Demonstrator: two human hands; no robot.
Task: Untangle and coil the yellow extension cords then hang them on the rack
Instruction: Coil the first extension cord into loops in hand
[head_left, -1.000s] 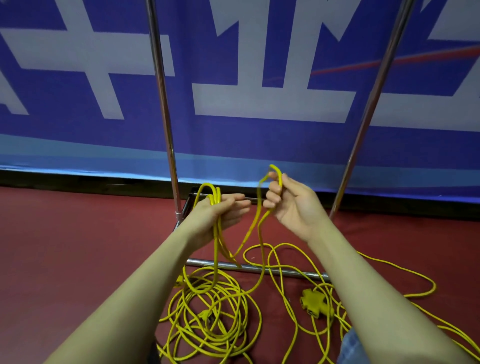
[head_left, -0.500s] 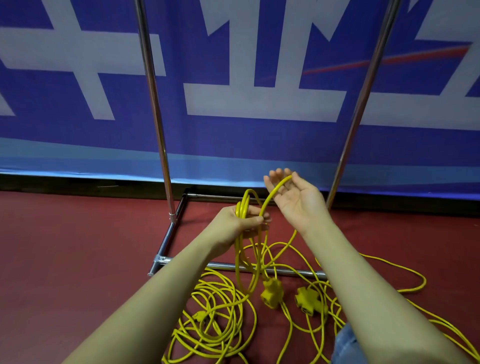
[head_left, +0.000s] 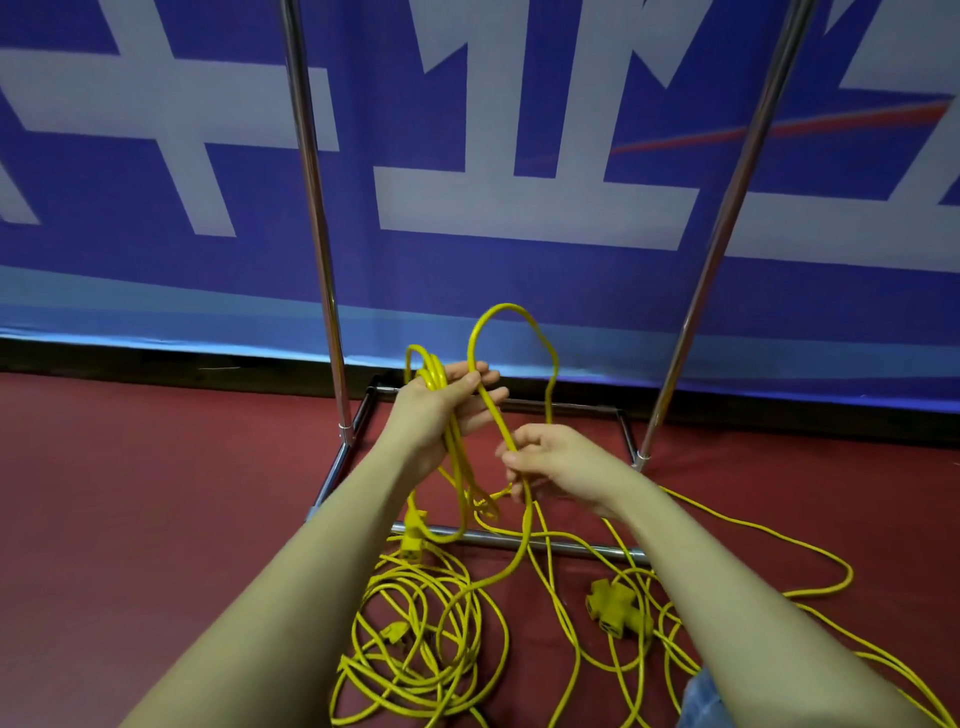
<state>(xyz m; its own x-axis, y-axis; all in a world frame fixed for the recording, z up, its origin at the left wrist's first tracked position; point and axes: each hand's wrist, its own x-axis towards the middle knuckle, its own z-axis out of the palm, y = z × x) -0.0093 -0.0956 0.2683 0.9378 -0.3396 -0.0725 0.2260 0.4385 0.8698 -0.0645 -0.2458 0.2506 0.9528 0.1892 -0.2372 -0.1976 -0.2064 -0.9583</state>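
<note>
The blue banner (head_left: 519, 291) behind the rack carries large white strokes of lettering, cut off at the top and sides, so no word can be read; a thin red streak crosses its upper right. No brand or label shows on the cords.

The left hand (head_left: 441, 410) has its grip closed round a bundle of several yellow cord loops (head_left: 434, 371), which rise just above the fingers and hang below the palm. The right hand (head_left: 550, 460), just beside and lower than the left grip, pinches a single yellow strand (head_left: 501, 421) between thumb and fingers. That strand runs up from the right grip past the left fingertips into a tall open loop (head_left: 511, 312) above both hands, then drops behind the right hand.

Below the grips the rest of the yellow extension cords (head_left: 415, 649) lies in tangled rings on the red floor (head_left: 130, 519), with a yellow multi-outlet block (head_left: 615, 608) under the right forearm and a plug (head_left: 413, 535) hanging below the left grip. Which strand belongs to which cord cannot be made out.

The rack (head_left: 311, 208) shows only two chrome uprights and its floor frame; its top is out of frame. A patch of denim (head_left: 701, 701) is cut off at the bottom edge.
</note>
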